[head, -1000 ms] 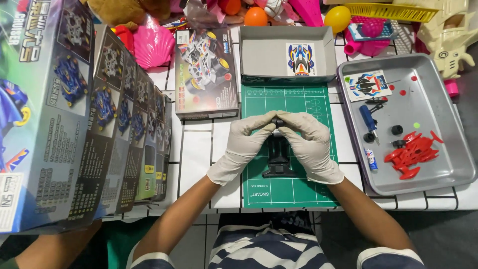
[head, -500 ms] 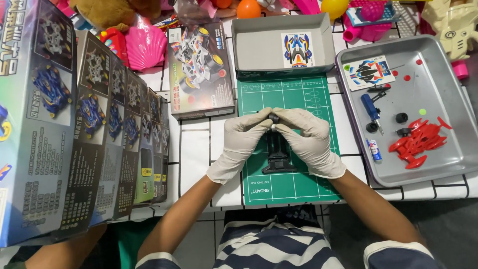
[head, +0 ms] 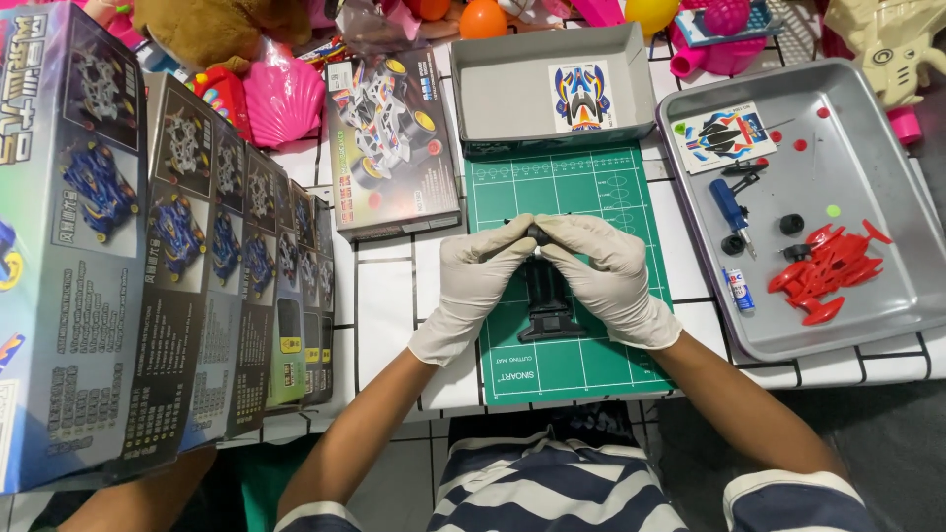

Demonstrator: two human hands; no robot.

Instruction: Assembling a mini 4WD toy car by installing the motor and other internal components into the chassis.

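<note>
Over green cutting mat (head: 591, 187), black toy car chassis (head: 548, 296), small black part pinched between gloved hands (head: 540, 266)

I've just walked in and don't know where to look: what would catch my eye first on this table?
First, the two white-gloved hands meeting at the centre: the left hand and right hand pinch a small black part over a black toy car chassis on the green cutting mat. On the right, a metal tray holds a bright red car body. On the left stands a row of model car boxes.
</note>
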